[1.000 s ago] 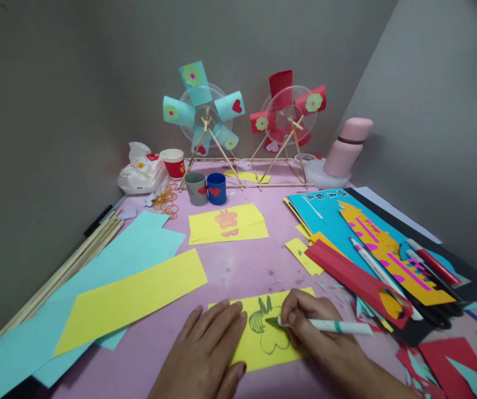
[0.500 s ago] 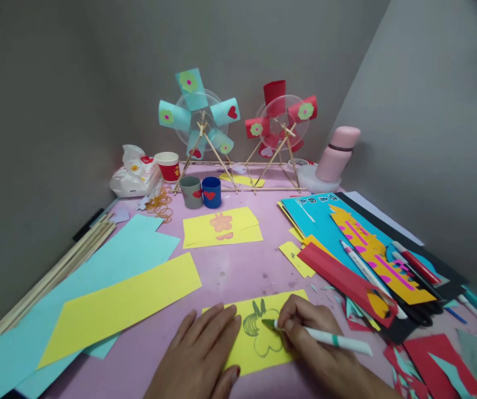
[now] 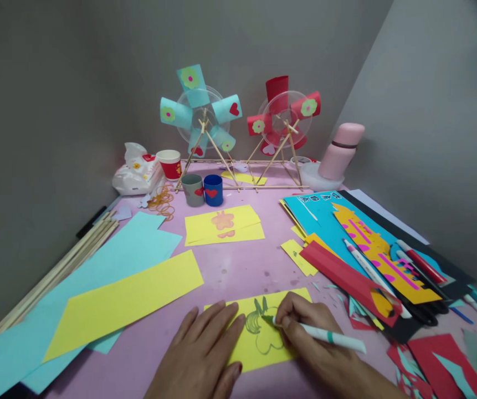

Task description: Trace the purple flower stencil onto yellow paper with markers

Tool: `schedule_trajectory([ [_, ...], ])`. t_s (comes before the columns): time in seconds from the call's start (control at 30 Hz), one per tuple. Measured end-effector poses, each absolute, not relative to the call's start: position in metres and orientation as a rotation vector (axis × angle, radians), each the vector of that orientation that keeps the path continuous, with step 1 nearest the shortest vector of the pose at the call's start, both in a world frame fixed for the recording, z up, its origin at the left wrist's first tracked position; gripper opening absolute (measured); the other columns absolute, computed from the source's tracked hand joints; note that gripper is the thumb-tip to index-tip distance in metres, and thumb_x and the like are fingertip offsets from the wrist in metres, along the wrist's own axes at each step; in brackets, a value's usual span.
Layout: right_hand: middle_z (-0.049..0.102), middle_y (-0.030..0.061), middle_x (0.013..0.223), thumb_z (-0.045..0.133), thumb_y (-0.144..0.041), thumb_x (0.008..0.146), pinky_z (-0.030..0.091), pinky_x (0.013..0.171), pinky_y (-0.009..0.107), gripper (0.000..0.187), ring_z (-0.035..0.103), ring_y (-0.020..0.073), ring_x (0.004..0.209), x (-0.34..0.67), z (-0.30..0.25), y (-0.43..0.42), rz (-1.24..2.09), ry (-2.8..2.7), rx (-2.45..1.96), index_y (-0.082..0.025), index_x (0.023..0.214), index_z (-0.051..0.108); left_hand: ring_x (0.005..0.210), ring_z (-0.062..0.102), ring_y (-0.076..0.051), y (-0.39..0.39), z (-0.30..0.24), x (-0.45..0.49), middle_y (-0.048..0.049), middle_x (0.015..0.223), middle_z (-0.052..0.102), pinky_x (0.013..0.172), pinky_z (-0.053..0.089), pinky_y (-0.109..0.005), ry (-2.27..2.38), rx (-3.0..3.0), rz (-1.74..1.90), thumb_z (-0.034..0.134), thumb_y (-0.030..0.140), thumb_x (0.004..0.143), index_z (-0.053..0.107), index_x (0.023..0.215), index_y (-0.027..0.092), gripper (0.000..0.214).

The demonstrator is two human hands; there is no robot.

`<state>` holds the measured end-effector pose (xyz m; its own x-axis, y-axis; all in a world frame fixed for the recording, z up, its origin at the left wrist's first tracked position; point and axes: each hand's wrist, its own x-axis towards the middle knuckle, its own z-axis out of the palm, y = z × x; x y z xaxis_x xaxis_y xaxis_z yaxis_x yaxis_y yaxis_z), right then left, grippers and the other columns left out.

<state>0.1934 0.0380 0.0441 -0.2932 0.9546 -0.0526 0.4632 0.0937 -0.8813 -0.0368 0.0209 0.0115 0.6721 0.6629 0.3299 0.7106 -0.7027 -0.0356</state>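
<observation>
My left hand (image 3: 203, 349) lies flat with fingers stretched out on the left part of a small yellow paper (image 3: 263, 338) at the near edge of the pink table (image 3: 238, 266). My right hand (image 3: 304, 327) grips a white marker with a green tip (image 3: 329, 337). The tip touches a green flower outline drawn on the paper, where part of the shape is filled with green strokes.
A long yellow strip (image 3: 126, 299) lies over light blue sheets (image 3: 97, 277) at left, beside wooden sticks (image 3: 51, 277). Yellow sheets with an orange flower (image 3: 221, 224), two small cups (image 3: 203, 189), two paper wheels (image 3: 238, 122), a pink bottle (image 3: 340, 151) and piled coloured papers with pens (image 3: 371, 249) fill the rest.
The marker tip has made small strokes on the green flower drawing. The view shifted slightly. My left hand stays pressed on the paper.
</observation>
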Motion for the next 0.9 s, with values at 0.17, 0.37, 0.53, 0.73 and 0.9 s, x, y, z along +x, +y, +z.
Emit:
schedule_trajectory([
  [0.17, 0.052, -0.0015, 0.064, 0.038, -0.024, 0.086, 0.035, 0.053, 0.024, 0.016, 0.050, 0.0153, 0.060, 0.1938, 0.0419, 0.0387, 1.129, -1.842, -1.387, -0.021, 0.074, 0.048, 0.117, 0.055, -0.024, 0.0183, 0.0179, -0.0353, -0.0044, 0.133, 0.057, 0.091, 0.051, -0.039, -1.138, -2.709, -0.422, 0.050, 0.033, 0.090, 0.045, 0.136, 0.024, 0.048],
  [0.37, 0.055, -0.0015, 0.067, 0.037, -0.025, 0.090, 0.035, 0.055, 0.025, 0.018, 0.052, 0.0153, 0.063, 0.1958, 0.0398, 0.0367, 1.143, -1.880, -1.399, -0.022, 0.077, 0.049, 0.119, 0.054, -0.024, 0.0152, 0.0192, -0.0363, -0.0041, 0.133, 0.056, 0.095, 0.048, -0.039, -1.188, -2.759, -0.403, 0.053, 0.030, 0.089, 0.043, 0.137, 0.025, 0.050],
  [0.53, 0.055, -0.0022, 0.067, 0.038, -0.023, 0.089, 0.034, 0.056, 0.024, 0.017, 0.052, 0.0151, 0.063, 0.1961, 0.0384, 0.0356, 1.149, -1.880, -1.417, -0.022, 0.075, 0.048, 0.118, 0.054, -0.023, 0.0178, 0.0173, -0.0349, -0.0039, 0.132, 0.057, 0.095, 0.048, -0.037, -1.152, -2.736, -0.499, 0.049, 0.031, 0.090, 0.044, 0.137, 0.024, 0.048],
  [0.73, 0.057, -0.0024, 0.067, 0.041, -0.022, 0.087, 0.036, 0.057, 0.024, 0.015, 0.054, 0.0148, 0.063, 0.1978, 0.0380, 0.0371, 1.159, -1.887, -1.349, -0.022, 0.076, 0.051, 0.116, 0.056, -0.024, 0.0197, 0.0187, -0.0344, -0.0045, 0.132, 0.058, 0.092, 0.050, -0.038, -1.150, -2.729, -0.426, 0.052, 0.033, 0.089, 0.045, 0.136, 0.024, 0.048],
  [0.9, 0.058, -0.0015, 0.067, 0.041, -0.019, 0.081, 0.038, 0.058, 0.023, 0.013, 0.054, 0.0149, 0.063, 0.1964, 0.0384, 0.0378, 1.204, -1.847, -1.290, -0.021, 0.074, 0.052, 0.116, 0.056, -0.024, 0.0212, 0.0147, -0.0366, -0.0049, 0.131, 0.058, 0.091, 0.051, -0.039, -1.122, -2.727, -0.404, 0.052, 0.034, 0.088, 0.045, 0.136, 0.023, 0.050],
])
